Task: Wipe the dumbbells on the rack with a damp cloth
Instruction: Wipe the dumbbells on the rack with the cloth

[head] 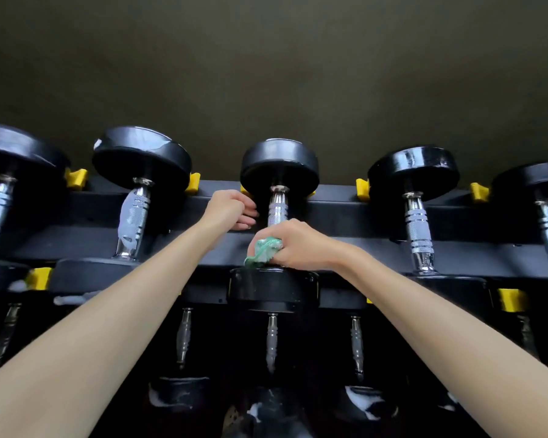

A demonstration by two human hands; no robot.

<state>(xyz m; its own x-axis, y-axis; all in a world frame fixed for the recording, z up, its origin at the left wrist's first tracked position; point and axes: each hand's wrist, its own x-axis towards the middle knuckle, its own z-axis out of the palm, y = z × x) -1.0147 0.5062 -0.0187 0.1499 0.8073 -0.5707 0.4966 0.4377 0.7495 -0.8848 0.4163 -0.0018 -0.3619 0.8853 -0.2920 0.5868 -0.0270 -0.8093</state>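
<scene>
A black dumbbell [279, 172] with a chrome handle lies on the top tier of the black rack [339, 213], in the middle of the view. My right hand [295, 245] grips a green cloth [263, 249], wrapped round the lower end of that handle just above the near weight head [272, 289]. My left hand [231, 210] rests on the rack bar just left of the handle, with its fingers curled toward it. Whether it holds anything stays hidden.
More black dumbbells sit on either side on the top tier, one at the left [140, 159] and one at the right [415, 172], parted by yellow cradles [76, 178]. A lower tier of dumbbells [184, 336] shows white foam patches. A dark wall rises behind.
</scene>
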